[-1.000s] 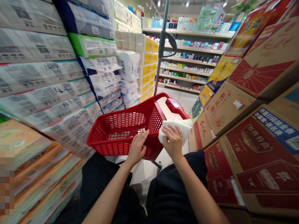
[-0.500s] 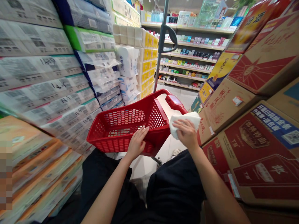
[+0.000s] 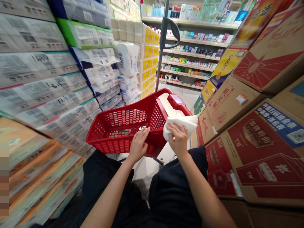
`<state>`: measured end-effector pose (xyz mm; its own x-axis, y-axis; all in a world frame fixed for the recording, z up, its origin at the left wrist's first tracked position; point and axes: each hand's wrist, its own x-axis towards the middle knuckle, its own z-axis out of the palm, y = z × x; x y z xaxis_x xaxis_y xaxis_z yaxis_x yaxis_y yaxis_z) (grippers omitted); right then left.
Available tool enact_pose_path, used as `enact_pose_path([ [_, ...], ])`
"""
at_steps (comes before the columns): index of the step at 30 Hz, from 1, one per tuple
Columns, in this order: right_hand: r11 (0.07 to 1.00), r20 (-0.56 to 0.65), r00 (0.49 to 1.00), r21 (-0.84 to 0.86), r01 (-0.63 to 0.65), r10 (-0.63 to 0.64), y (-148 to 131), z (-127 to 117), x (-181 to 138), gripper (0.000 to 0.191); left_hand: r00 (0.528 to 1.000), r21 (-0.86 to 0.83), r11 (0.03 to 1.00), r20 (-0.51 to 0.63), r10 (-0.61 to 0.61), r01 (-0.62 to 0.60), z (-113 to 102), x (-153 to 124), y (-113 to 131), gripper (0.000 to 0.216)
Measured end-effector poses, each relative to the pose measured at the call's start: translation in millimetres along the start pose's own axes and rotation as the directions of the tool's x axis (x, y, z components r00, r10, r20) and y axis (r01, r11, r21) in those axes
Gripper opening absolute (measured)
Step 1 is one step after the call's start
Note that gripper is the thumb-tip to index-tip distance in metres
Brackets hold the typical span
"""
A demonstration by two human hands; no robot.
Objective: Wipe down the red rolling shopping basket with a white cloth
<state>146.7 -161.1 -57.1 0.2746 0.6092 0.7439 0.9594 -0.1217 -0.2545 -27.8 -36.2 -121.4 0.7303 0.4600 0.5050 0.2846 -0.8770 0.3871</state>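
Observation:
A red plastic shopping cart (image 3: 114, 146) with perforated walls stands in front of my knees, a caster visible beneath it. My left hand (image 3: 138, 142) holds its near rim, fingers laid over the edge and thumb on the outer side. A folded white cloth (image 3: 191, 122) is in my right hand (image 3: 178, 136), pressed against the cart's right end just below the handle (image 3: 178, 103). My right fingers are curled over the cloth, which partly covers the corner of the cart. The inside of the basket shows bare mesh where I can see it.
Wrapped paper packs (image 3: 42, 63) rise in stacks on the left, orange packs (image 3: 35, 164) lower down. Cardboard cartons (image 3: 258, 136) are piled close on the right. A grey pole with a loop handle (image 3: 174, 33) stands behind the cart. Product shelves (image 3: 194, 55) line the back.
My right hand has moved left with the cloth, nearer the cart's corner. My left hand stays on the rim. The view has shifted slightly.

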Motion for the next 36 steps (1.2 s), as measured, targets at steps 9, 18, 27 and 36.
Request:
enact_pose_path([
  [9,0.981,0.183,0.971,0.145,0.129,-0.154,-35.2,31.3,-11.0,0.034,1.000,-0.020,1.000,0.022,0.001,-0.001,-1.4,-2.9,-7.5,0.080],
  [18,0.994,0.069,0.991,0.010,0.113,-0.113,67.4,-52.8,27.9,0.030,1.000,-0.008,1.000,0.004,0.018,-0.018,0.7,0.1,-4.9,0.081],
  [27,0.998,-0.119,0.992,-0.046,-0.043,0.038,46.5,-36.0,23.2,0.030,1.000,-0.014,1.000,-0.010,0.009,-0.009,1.0,0.6,-1.7,0.082],
  [36,0.995,0.120,0.988,0.043,0.091,-0.096,-37.3,32.1,-1.0,0.033,1.000,-0.041,0.999,-0.002,-0.030,0.030,1.2,-2.1,-2.4,0.074],
])
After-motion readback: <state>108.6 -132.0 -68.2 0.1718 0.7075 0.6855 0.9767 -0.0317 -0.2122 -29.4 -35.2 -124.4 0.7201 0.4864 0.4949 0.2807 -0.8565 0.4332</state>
